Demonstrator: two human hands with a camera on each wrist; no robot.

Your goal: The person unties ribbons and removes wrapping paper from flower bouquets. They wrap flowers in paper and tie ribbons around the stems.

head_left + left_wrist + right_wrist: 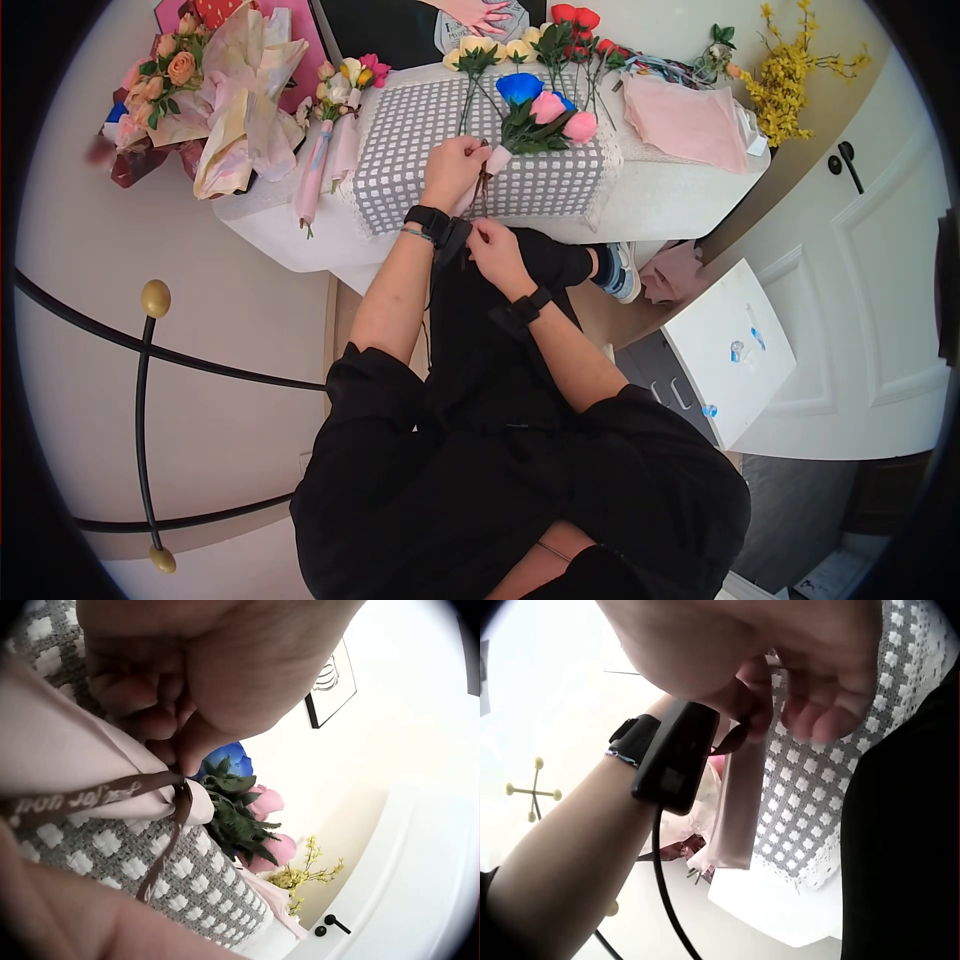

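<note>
A small bouquet of a blue rose, pink roses and green leaves lies on the checked cloth, its stems in pale pink wrapping. A brown ribbon with white lettering is tied around the wrapping just below the leaves. My left hand pinches at the ribbon's knot, thumb and fingers close together. Nearer my body, my right hand pinches a length of the ribbon between thumb and forefinger. One ribbon tail hangs over the cloth in the left wrist view.
Cream flowers and red roses lie behind the bouquet. At left are a wrapped bouquet and a thin pink-wrapped one. Pink sheets and yellow flowers stand right. A white drawer cabinet is beside my leg.
</note>
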